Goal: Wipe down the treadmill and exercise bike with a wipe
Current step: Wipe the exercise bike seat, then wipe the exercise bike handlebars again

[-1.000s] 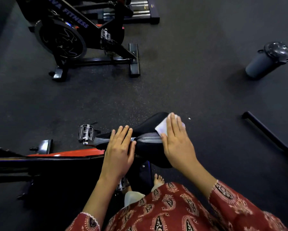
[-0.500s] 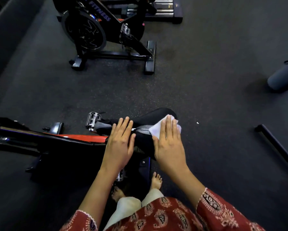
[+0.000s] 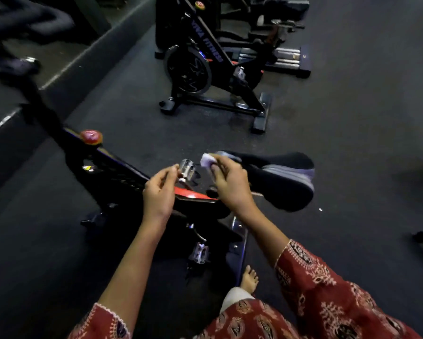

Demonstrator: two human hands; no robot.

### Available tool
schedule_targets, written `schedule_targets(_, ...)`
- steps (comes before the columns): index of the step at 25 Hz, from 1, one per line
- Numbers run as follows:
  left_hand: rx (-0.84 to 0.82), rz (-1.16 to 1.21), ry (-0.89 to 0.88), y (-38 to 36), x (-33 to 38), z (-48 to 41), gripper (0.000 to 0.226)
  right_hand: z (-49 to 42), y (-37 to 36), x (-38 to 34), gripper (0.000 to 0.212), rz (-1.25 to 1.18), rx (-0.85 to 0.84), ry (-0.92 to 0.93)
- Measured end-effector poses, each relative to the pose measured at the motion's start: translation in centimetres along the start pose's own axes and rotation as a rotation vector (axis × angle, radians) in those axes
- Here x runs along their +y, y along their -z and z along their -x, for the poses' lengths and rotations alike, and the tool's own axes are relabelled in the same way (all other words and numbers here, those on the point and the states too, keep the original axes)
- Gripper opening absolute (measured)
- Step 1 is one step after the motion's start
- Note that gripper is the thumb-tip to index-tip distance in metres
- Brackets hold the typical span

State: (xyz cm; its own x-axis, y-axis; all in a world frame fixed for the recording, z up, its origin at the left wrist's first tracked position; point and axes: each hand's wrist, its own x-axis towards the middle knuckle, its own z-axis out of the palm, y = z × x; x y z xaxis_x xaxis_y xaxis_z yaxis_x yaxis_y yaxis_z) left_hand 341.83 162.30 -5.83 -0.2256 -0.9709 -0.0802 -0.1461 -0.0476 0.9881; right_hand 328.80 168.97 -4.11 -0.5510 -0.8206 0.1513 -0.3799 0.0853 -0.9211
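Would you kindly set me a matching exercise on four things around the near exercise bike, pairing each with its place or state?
Things:
1. crumpled white wipe
2. round red knob
3. black padded saddle
4. second black exercise bike

Places or states:
A. stands farther off, untouched
B. pinched in the right hand
C. on top of the near bike's black frame, leftmost of the four
D. stretches out to the right of the right hand

Pairs: 1-B, 2-C, 3-D, 4-A
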Motion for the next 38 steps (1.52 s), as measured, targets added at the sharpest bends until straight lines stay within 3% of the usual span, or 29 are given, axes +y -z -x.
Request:
schedule_targets(4,0.124,-0.043,-0.117,10.9,2.8,1.1,0.016,0.7,-8.0,-6.8,0.022,-0.215,-0.092,-0.033)
schedule_targets(7,0.263,-0.143,-0.213,19.8,4.7,3.2,0.021,2.7,-14.2,-12.5,0.027,-0.306,-0.192,0.066)
schedule_targets(12,0.459,-0.228,-0.337,29.8,7.2,5.3,0.053,5.6,-20.8,-19.5,0.011,-0.371,-0.379,0.223)
schedule_targets(15,0.511,-0.287,-0.368,34.3,7.9,5.5,0.051,6.0,-24.8,-22.6,0.017,-0.364,-0.428,0.29)
schedule_targets(18,0.597,-0.508,-0.461,38.4,8.0,4.5,0.04,5.7,-29.4,-25.5,0.024,-0.376,-0.485,0.315)
schedule_targets(21,0.677,-0.708,-0.587,42.5,8.3,2.5,0.03,4.5,-33.9,-27.6,0.016,-0.402,-0.517,0.34)
schedule_targets(24,0.729,-0.869,-0.656,47.4,8.6,-1.9,0.028,2.1,-38.8,-30.0,0.016,-0.386,-0.491,0.402)
schedule_targets(29,0.659,-1.052,-0.775,54.0,11.2,-10.8,0.045,-3.4,-45.1,-34.9,0.018,-0.325,-0.366,0.557)
schedule_targets(33,0.642,-1.097,-0.816,58.7,12.3,-17.2,0.043,-7.8,-49.6,-37.8,0.021,-0.29,-0.294,0.674)
schedule_targets(38,0.602,-1.075,-0.854,62.5,11.3,-22.4,0.044,-10.2,-55.7,-38.9,0.031,-0.042,-0.13,0.779)
